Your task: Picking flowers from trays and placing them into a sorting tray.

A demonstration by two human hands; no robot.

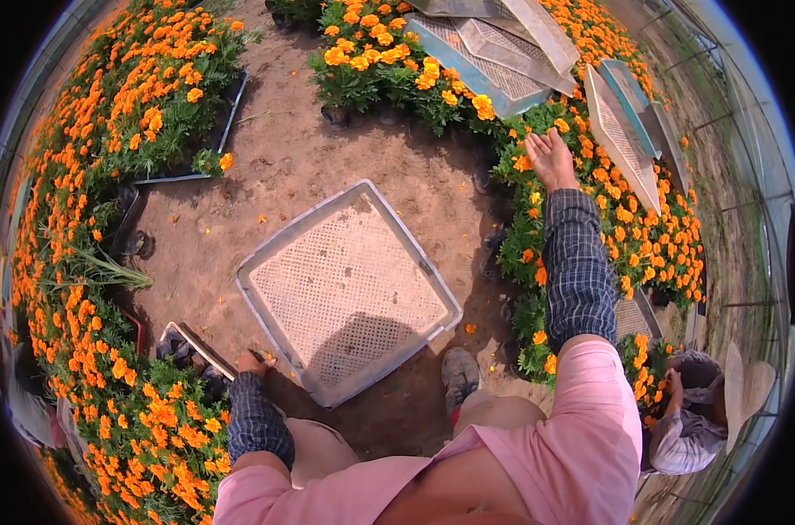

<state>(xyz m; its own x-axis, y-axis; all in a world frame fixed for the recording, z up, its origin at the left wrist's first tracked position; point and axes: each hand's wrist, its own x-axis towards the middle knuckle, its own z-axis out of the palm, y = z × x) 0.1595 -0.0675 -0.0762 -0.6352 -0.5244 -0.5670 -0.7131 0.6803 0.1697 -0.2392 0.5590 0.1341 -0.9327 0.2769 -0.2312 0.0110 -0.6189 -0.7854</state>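
My right hand [551, 160] is stretched out to the right over orange marigolds [621, 210], palm turned up and fingers apart, holding nothing. Low on the left, my left hand [256, 361] hangs beside the near left side of a shallow, pale plastic tray [345, 280]; its small visible fingers look stretched out, and nothing shows in them. That tray has a perforated bottom with dirt specks and lies on the bare soil in front of me, my shadow across its near part. Checked sleeves cover both forearms.
More pale and blue trays [503, 66] are piled on the marigolds at the far right, with others leaning [621, 131] nearby. Marigold rows [152, 114] line the left. A person in a hat [691, 411] crouches at the right; another [30, 402] is at the left rim.
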